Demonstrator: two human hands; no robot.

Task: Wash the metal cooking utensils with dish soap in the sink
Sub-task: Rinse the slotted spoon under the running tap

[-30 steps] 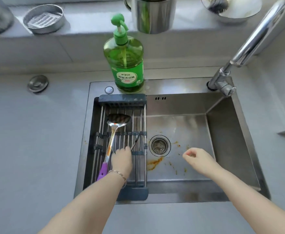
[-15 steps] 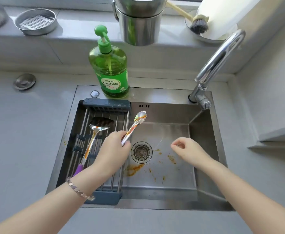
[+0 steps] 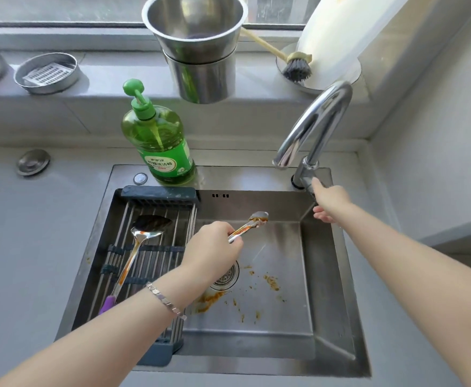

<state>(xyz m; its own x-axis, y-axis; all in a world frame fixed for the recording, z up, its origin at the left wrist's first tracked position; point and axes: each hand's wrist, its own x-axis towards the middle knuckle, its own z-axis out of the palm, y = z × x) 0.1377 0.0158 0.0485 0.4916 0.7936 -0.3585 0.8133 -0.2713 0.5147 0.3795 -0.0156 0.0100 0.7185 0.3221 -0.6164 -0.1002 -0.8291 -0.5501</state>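
1. Gripping a soiled spoon (image 3: 249,226) by its handle, the left hand (image 3: 210,247) holds it over the sink (image 3: 326,275); its long axis runs toward 2 o'clock, bowl below and left of the spout (image 3: 283,160).
2. Right hand (image 3: 327,201), nearer the tap, rests loosely open at the lever; actual grip I cannot tell; no water runs.
3. A spatula (image 3: 136,247) lies on the rack (image 3: 156,255) at 9 o'clock; soap (image 3: 159,146) stands at 11.
4. The basin floor is stained, wet steel; roomy.

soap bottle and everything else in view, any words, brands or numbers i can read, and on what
Green dish soap bottle: its label carries a line of white Chinese characters with smaller red print beneath, all too blurred to quote.
Sink, faucet, steel canisters on the sill: no text visible.
Nothing else bears writing.
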